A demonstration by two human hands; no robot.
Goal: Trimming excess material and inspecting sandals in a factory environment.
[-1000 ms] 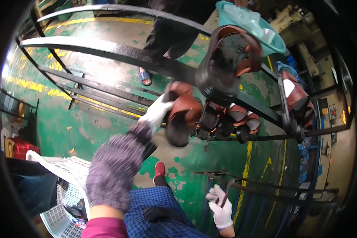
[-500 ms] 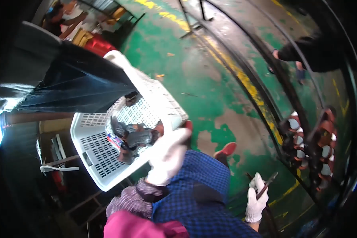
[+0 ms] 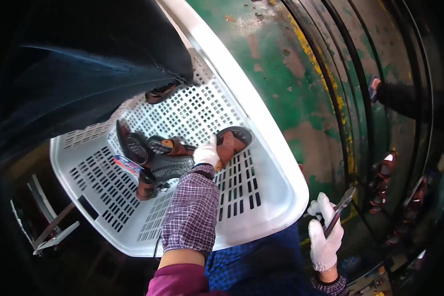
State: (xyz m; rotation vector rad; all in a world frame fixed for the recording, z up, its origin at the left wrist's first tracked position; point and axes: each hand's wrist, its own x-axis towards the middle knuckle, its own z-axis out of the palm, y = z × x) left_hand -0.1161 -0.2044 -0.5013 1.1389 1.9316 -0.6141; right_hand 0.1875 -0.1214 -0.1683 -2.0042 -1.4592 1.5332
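My left hand (image 3: 206, 154), in a white glove, reaches down into a white plastic basket (image 3: 276, 163). Its fingers close on a brown sandal (image 3: 227, 147) with a dark insole, lying by the basket's right inner side. Beside the hand lie several more brown and black sandals; one shows its dark ridged sole (image 3: 171, 167). A small blue, white and red label (image 3: 127, 165) sits among them. Outside the basket at the lower right, my right hand (image 3: 325, 232), also gloved in white, grips pliers (image 3: 336, 213) with the jaws pointing up and right.
Dark cloth (image 3: 93, 84) hangs over the basket's far left part. To the right run dark metal rails (image 3: 330, 93) above a worn green floor (image 3: 271, 64). Several brown shoes (image 3: 382, 180) stand beyond the rails. A person's leg and foot (image 3: 394, 96) show at the far right.
The view has come closer to the basket. My left hand has gone from above its near rim down to a sandal inside and taken hold of it. My right hand still holds the pliers.
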